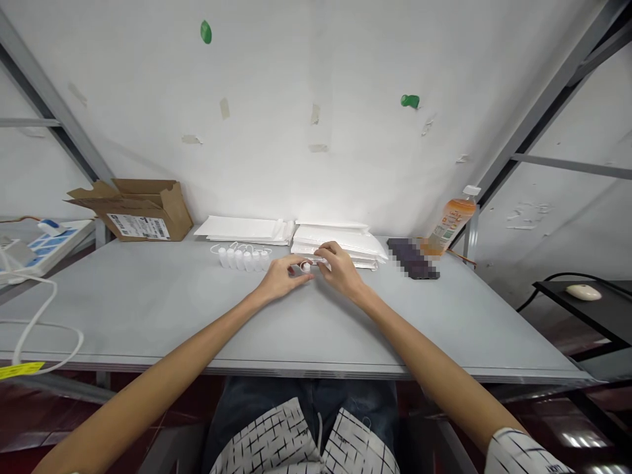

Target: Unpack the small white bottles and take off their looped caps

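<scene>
Fingertips of left hand [282, 275] and right hand [342, 270] pinched together on small white rounded plastic piece [307, 266], low over grey table [148, 309], just before stack of flat white packets [345, 240]; row of similar white pieces [243, 258] just left. Judgement: light pinch, wrists resting on table, steadies work

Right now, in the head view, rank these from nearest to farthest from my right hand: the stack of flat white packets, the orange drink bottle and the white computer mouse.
1. Stack of flat white packets: just behind the right hand.
2. Orange drink bottle: back right of the grey table.
3. White computer mouse: off the table, on the black stand far right.
</scene>
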Demonstrator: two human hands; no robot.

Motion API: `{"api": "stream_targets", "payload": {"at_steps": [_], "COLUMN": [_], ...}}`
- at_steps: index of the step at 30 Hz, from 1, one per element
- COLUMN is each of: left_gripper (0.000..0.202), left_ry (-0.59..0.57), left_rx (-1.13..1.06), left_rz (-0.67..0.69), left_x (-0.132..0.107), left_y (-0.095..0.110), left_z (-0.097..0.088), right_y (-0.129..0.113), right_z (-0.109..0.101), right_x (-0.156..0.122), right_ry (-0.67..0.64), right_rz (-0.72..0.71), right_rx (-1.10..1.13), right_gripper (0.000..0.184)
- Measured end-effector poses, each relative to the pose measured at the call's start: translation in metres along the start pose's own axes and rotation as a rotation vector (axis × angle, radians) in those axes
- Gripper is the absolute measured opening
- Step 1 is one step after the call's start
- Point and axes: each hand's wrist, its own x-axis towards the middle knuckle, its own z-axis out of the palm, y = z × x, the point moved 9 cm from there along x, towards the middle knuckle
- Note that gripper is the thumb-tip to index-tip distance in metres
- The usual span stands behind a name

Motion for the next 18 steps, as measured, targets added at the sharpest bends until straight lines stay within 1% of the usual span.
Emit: {"api": "stream_targets", "payload": {"at_steps": [5,10,14,18], "left_gripper": [0.038,0.037,0.037,0.044], "left_ry": [-0.009,-0.013,-0.001,0.033], "left_rx": [0.002,-0.005,-0.01,-0.02], "left_rz": [0.014,0.019,-0.008,-0.054], "left_x": [-0.001,-0.003,-0.006,-0.008], "left_y": [0.002,0.0,-0.005,-0.011], "left_z": [0.003,0.005,0.004,0.002], "right_y": [0.01,0.012,0.012,0.015], "right_z": [-0.004,-0.005,-0.005,-0.005], "right_x": [0.002,0.003,0.003,0.003], "right_ry": [0.014,0.011,0.003,0.0], "right_rz": [0.07,0.09,0.085,0.098], "right_rx": [0.021,-0.016,-0.047,-0.058], "right_gripper": [0.02,0.02,0.019,0.017]}}
